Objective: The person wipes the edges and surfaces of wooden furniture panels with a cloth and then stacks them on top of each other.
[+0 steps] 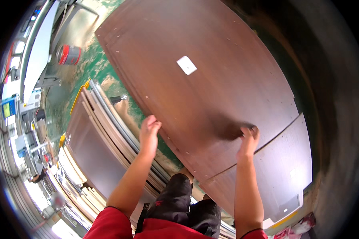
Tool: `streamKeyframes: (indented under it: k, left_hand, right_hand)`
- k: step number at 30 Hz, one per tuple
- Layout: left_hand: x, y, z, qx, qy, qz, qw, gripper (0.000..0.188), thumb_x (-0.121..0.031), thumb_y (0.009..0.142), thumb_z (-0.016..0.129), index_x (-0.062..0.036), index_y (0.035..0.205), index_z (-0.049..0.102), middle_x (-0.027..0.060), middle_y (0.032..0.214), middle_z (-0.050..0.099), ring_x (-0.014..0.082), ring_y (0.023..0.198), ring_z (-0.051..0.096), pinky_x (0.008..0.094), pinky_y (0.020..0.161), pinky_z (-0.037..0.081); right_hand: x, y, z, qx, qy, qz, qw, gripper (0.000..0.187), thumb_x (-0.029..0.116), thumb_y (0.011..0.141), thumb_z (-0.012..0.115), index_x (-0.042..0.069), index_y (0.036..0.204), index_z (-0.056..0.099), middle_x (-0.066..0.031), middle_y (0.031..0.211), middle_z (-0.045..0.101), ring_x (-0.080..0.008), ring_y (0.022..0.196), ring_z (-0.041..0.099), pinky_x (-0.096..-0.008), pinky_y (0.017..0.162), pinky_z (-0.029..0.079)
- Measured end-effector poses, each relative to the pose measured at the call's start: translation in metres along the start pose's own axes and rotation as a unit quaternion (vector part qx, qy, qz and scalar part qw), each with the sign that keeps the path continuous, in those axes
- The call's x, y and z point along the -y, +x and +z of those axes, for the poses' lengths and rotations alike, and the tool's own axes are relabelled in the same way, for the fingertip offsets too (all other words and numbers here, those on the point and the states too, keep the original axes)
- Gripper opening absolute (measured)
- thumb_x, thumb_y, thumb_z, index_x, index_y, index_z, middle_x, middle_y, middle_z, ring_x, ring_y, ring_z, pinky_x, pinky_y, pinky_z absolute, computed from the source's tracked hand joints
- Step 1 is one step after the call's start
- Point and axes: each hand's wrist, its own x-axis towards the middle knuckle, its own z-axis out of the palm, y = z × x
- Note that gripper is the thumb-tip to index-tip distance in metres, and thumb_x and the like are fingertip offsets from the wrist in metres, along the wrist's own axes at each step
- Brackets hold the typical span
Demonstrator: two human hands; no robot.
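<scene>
A large brown wood-grain panel [211, 79] lies before me, with a white paper label [186, 65] on its face. My left hand [149, 126] is closed, its fingers curled near the panel's left edge; nothing shows in it. Over the panel's near part, my right hand [249, 139] is closed around something dark. A dark smear of motion [225, 125] spreads left from its fingers, so the kind of thing cannot be told. Just below the right hand runs the gap to a second brown panel [283, 153], which reflects light.
Several boards [97, 131] stand stacked on edge at my left, beside grey metal pipes [119, 119]. A red and grey can [69, 55] is on the green floor [97, 73]. Machinery with a blue-framed screen [8, 108] lines the far left. A plastic bag [303, 227] lies lower right.
</scene>
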Motion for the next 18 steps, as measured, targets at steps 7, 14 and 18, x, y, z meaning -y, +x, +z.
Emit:
streamKeyframes:
  k: [7,14,18]
  left_hand:
    - [0.016,0.025,-0.02,0.022,0.106,-0.203,0.973,0.068,-0.05,0.085,0.058,0.0004,0.127,0.042,0.0121,0.119,0.046,0.0231,0.099,0.048,0.0376,0.087,0.042]
    - [0.024,0.014,-0.003,0.086,0.064,-0.201,0.974,0.067,-0.052,0.088,0.052,-0.0004,0.129,0.041,0.012,0.125,0.051,0.0228,0.113,0.051,0.0372,0.094,0.04]
    - [0.026,0.009,0.006,0.088,0.052,-0.201,0.974,0.072,-0.054,0.088,0.052,-0.0002,0.133,0.037,0.0106,0.131,0.047,0.0233,0.117,0.047,0.0391,0.098,0.037]
  right_hand:
    - [0.014,-0.014,0.053,0.043,-0.074,-0.002,0.996,0.073,0.005,0.073,0.062,-0.006,0.136,0.025,-0.0162,0.117,0.046,-0.023,0.103,0.049,-0.0337,0.089,0.042]
    - [0.002,-0.005,0.047,0.068,-0.011,0.013,0.998,0.081,0.008,0.075,0.062,-0.003,0.141,0.016,-0.0192,0.127,0.038,-0.0261,0.108,0.047,-0.0338,0.091,0.041]
    - [0.004,-0.021,0.024,0.055,-0.07,0.027,0.996,0.067,0.008,0.078,0.062,0.0,0.135,0.028,-0.0179,0.118,0.044,-0.0245,0.101,0.049,-0.0342,0.087,0.044]
